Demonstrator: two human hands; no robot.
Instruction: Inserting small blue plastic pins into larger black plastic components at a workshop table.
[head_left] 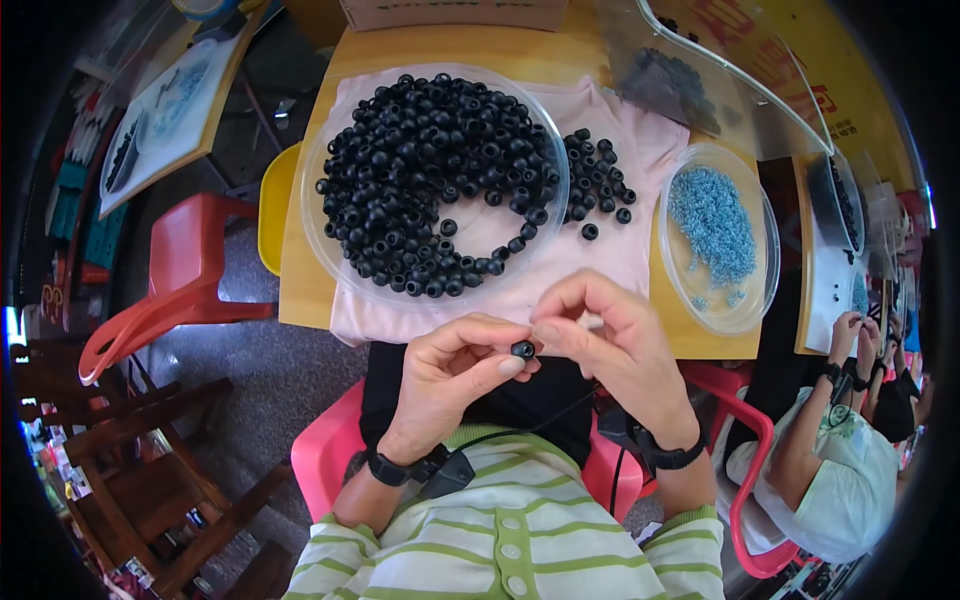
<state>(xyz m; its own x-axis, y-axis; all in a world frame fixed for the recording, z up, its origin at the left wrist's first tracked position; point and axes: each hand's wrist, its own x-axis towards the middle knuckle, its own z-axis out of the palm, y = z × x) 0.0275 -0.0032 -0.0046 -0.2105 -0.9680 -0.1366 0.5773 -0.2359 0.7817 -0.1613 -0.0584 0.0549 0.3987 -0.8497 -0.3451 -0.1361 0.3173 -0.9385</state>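
Between the thumb and fingers of my left hand (455, 365), a black bead (523, 350) is pinched, its hole turned up toward me. My right hand (610, 330) is close beside it, thumb and forefinger pressed together next to the bead; what they hold, if anything, is too small to make out. Both hands are just in front of the table's near edge, above my lap. Beyond them a round clear tray (312, 215) holds a heap of black beads (420, 150). More loose beads (597, 170) lie on the pink cloth (500, 312) to its right.
A clear oval tub (690, 312) with tiny blue pieces (712, 220) stands at the table's right. A clear panel (720, 60) rises at the far right. Another person (815, 460) sits to the right. A red chair (185, 260) and wooden chairs (150, 490) are at the left.
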